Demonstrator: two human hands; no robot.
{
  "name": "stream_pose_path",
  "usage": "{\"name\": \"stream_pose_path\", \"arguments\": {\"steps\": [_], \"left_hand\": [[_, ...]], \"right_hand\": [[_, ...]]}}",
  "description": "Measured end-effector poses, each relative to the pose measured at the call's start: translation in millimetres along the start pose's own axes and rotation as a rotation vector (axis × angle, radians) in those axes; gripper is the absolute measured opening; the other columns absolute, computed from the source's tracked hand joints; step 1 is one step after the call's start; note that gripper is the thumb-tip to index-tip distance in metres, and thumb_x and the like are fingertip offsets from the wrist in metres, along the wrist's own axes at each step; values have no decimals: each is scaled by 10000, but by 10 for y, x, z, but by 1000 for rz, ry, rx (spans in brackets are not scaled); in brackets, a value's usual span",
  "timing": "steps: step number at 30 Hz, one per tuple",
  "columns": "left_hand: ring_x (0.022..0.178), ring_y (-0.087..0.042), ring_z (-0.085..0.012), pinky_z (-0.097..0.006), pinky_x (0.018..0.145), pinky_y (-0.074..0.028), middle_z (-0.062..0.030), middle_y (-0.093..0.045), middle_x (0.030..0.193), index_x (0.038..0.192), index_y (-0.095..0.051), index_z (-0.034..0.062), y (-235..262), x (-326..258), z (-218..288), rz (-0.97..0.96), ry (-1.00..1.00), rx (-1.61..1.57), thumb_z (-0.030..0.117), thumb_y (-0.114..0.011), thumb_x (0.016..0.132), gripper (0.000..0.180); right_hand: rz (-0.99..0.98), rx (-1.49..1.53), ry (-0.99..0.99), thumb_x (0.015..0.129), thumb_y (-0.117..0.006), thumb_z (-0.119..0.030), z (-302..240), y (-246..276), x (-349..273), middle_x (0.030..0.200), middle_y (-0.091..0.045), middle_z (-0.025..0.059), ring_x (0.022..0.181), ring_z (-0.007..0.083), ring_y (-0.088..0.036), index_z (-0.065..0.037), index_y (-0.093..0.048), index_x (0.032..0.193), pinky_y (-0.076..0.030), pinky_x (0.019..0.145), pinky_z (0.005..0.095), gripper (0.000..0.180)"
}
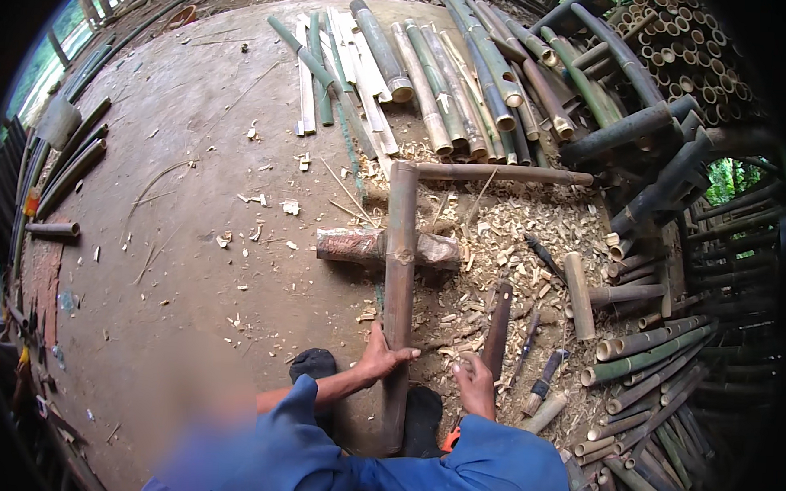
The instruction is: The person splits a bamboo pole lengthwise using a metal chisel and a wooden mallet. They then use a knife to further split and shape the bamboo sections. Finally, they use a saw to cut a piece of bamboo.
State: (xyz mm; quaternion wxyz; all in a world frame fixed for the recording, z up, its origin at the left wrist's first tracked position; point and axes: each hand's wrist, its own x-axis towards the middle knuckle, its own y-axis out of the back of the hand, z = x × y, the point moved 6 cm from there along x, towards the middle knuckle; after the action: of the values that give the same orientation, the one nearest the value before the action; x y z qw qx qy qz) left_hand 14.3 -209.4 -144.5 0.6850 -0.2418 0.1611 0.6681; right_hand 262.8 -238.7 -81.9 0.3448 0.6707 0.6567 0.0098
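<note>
A thick brown bamboo pole [399, 289] points away from me, resting across a short, rough log [350, 245]. Around its near part, my left hand [380, 359] is closed, with the thumb laid over the top. My right hand [475, 389] is raised to the right of the pole, fingers loosely bent and apart, with nothing visible in them. Just beyond it lies a long, dark, flat blade-like piece [497, 327]; I cannot tell whether they touch. Something orange [451, 438] shows beside my right knee. Another bamboo length [504, 173] runs rightward from the pole's far end.
Pale shavings [532, 220] cover the ground to the right. A dark-handled tool [544, 381] and a short bamboo piece [579, 295] lie there. Cut bamboo lengths [424, 86] lie in a far row, with more bamboo [649, 350] stacked at right. My dark-covered feet [421, 420] flank the pole.
</note>
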Motion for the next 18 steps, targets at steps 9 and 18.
{"name": "stream_pose_path", "arguments": {"steps": [9,18], "left_hand": [[1161,-660,-338,-441,950,-547,-294,-636,1252,1289,-492,-108,172,238,223,27,67,378,541,-895,707,961],[992,-628,-205,-378,798,-557,-100,-648,1135,1277,-598,43,1160,-92,959,-42,83,192,474,-811,872,629]], "right_hand": [[477,-303,-205,945,-667,-261,1476,1093,-836,1054,-729,222,949,351,-721,-18,-675,1222,-563,798,457,368],[472,-485,-268,939,-651,-294,1051,1462,122,1139,-720,246,1032,438,-702,-15,-686,1172,-554,866,526,364]]}}
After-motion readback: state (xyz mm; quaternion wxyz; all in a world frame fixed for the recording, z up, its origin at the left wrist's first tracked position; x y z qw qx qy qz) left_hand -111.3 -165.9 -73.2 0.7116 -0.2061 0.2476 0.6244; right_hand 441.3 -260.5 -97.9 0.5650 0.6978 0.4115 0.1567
